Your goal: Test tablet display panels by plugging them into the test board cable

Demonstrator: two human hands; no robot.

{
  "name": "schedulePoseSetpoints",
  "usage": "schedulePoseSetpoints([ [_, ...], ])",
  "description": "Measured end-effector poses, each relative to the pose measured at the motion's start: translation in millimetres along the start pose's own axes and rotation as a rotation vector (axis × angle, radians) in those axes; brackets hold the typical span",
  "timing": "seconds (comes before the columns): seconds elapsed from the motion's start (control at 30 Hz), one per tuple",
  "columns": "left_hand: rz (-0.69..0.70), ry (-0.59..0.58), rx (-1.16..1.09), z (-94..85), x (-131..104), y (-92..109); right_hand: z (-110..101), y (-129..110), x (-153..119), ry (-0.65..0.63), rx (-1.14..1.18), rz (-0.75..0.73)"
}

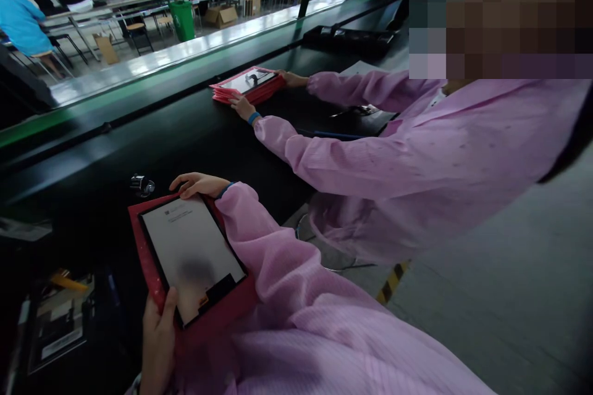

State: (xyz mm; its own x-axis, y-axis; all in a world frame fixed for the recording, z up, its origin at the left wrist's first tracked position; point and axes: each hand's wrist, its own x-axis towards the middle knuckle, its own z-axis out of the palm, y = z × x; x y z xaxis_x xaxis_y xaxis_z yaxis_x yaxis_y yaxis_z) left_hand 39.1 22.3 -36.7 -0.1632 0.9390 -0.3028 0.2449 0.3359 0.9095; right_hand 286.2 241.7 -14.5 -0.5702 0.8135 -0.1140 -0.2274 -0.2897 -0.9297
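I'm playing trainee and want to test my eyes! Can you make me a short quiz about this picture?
1. True or false: the bin in the background is green.
2. What colour is the padding under the panel that the left hand holds? A blue, B red, C yellow.
3. Fill the gap (near or far): the right hand is at the panel's ____ end.

Key: 1 true; 2 B; 3 far.

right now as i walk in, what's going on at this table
The person holds a tablet with a red backing: the left hand grips the near left side, and the right hand touches the far edge. Alongside, a co-worker in pink has both hands at a red stack topped with another tablet, on the black table.
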Motion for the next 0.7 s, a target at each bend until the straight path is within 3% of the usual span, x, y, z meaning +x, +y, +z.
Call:
schedulePoseSetpoints([
  [0.23,-0.010,0.059,-0.051,5.1,-7,8,0,-4,-8,-0.021,0.058,-0.028],
  [0.5,0.152,0.061,0.082,15.6,-16,18,2,-9,-16,-0.053,0.122,-0.061],
  [0.6,0.120,0.067,0.034,12.8,-17,17,1,-7,-14,-0.072,0.099,-0.058],
  [0.7,0.042,0.069,-0.066,8.7,-19,12,1,-6,-13,-0.069,-0.072,0.022],
])
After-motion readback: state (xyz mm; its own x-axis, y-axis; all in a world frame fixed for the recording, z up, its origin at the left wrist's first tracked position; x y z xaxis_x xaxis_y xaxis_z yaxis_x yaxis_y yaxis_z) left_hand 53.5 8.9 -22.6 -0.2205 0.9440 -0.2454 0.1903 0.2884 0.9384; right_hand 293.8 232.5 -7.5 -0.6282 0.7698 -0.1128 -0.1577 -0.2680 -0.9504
